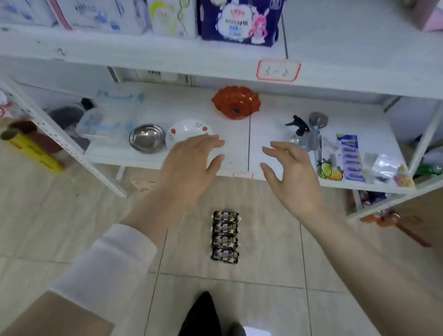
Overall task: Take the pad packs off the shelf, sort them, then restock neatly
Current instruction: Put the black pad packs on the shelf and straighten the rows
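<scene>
Several small black pad packs (225, 237) lie in a straight row on the tiled floor, below and between my hands. My left hand (189, 167) hovers open, palm down, over the front of the lower shelf (240, 146). My right hand (290, 174) is open beside it with fingers spread and holds nothing. On the upper shelf (158, 53) stand a dark purple pad pack (240, 15) with a cartoon bunny, a white pack (171, 13) with yellow-green print and larger white packs (99, 12) to the left.
The lower shelf carries a steel bowl (147, 138), a white flowered bowl (187, 131), an orange glass dish (236, 102), clear boxes (105, 120), a spray bottle (300, 130) and blister packs (350, 158). A yellow tube (32, 149) lies left. My foot (200, 320) is below.
</scene>
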Demonstrator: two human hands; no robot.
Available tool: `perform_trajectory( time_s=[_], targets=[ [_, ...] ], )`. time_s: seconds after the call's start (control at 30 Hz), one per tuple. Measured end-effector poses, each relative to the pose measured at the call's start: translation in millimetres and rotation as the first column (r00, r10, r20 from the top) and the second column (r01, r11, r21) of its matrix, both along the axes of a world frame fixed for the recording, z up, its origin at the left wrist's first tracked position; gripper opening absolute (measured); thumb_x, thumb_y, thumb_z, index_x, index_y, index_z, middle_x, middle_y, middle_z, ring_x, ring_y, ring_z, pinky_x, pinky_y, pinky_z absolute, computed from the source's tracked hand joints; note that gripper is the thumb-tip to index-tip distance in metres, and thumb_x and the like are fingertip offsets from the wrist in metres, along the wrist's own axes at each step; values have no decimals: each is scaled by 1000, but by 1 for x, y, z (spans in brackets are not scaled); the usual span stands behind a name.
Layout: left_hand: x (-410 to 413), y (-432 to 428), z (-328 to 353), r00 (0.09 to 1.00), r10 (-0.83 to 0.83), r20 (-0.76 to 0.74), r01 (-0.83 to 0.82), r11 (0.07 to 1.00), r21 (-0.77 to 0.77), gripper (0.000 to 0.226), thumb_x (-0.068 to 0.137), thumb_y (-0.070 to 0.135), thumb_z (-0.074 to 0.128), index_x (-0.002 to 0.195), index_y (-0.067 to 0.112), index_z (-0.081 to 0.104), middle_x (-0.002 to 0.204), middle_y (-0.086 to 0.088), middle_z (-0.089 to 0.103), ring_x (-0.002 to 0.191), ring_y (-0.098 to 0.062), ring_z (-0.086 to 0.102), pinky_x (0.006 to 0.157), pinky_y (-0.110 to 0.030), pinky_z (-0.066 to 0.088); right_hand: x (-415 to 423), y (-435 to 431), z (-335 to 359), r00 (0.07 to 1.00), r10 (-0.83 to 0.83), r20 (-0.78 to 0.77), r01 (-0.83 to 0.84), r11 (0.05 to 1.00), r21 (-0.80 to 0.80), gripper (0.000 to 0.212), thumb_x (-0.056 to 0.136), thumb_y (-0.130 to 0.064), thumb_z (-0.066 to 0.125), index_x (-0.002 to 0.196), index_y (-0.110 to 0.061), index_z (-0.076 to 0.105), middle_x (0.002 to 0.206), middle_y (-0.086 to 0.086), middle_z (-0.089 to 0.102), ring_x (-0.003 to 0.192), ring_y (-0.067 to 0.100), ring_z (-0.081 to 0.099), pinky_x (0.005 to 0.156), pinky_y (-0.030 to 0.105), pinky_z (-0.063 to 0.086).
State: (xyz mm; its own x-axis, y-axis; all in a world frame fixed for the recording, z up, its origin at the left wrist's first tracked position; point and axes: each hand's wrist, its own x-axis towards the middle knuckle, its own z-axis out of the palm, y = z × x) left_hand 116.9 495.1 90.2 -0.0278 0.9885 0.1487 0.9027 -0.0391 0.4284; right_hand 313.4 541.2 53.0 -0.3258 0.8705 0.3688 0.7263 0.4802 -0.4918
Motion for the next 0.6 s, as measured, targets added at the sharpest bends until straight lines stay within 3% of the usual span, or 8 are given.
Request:
perform_trajectory(
  time_s=[0.1, 0.17, 0.27, 0.33, 0.37, 0.5, 0.6],
  targets=[
    [7, -34, -47, 999, -33, -1, 32, 993, -110, 31, 93, 23, 51, 121, 13, 60, 131, -3, 57, 122, -23, 52, 102, -38, 38, 15, -38, -52, 1000, 29, 9, -28, 994, -103, 33, 82, -24, 57, 110, -9, 67, 114, 11, 62, 109, 27, 53, 94, 32, 42],
    [7, -54, -79, 998, -45, 46, 53, 984, -171, 30, 90, 20, 50, 114, 9, 63, 121, -8, 63, 111, -28, 59, 95, -40, 44, 22, -57, -83, 999, 46, 15, -43, 987, -154, 34, 84, -30, 54, 108, -11, 68, 111, 10, 63, 108, 21, 51, 93, 26, 40],
    [6, -77, -137, 994, -76, 78, 97, 942, -321, 33, 96, 26, 45, 126, 17, 54, 134, 2, 53, 125, -18, 47, 106, -29, 27, 32, -82, -138, 999, 25, 47, -12, 965, -260, 35, 84, -35, 53, 108, -15, 68, 112, 6, 63, 109, 16, 49, 93, 18, 36],
    [7, -94, -176, 995, -90, 53, 104, 904, -416, 37, 98, 30, 39, 134, 24, 45, 141, 8, 45, 131, -13, 38, 107, -23, 16, 39, -102, -177, 995, 6, 96, 31, 923, -384, 30, 85, -30, 62, 113, -19, 66, 119, 3, 59, 113, 18, 50, 95, 27, 43],
    [8, -101, -193, 994, -94, 51, 107, 888, -448, 38, 98, 32, 38, 135, 26, 43, 142, 9, 42, 132, -12, 36, 107, -22, 14, 42, -111, -193, 992, 10, 129, 49, 892, -449, 31, 86, -26, 64, 116, -21, 64, 123, 1, 57, 117, 19, 48, 96, 30, 43],
    [15, -125, -267, 993, -80, 85, 113, 840, -530, 40, 98, 35, 39, 137, 28, 41, 143, 10, 41, 133, -10, 35, 110, -24, 14, 51, -130, -255, 977, 85, 194, 48, 803, -594, 36, 90, -29, 57, 126, -30, 55, 133, -8, 46, 127, 7, 33, 95, 11, 24],
    [24, -134, -342, 993, -70, 99, 114, 818, -563, 41, 97, 34, 42, 138, 29, 40, 142, 10, 43, 132, -10, 37, 109, -24, 17, 58, -132, -323, 966, 96, 242, 79, 778, -624, 39, 92, -30, 54, 130, -32, 50, 136, -8, 44, 129, 7, 29, 92, 14, 27]
  ],
)
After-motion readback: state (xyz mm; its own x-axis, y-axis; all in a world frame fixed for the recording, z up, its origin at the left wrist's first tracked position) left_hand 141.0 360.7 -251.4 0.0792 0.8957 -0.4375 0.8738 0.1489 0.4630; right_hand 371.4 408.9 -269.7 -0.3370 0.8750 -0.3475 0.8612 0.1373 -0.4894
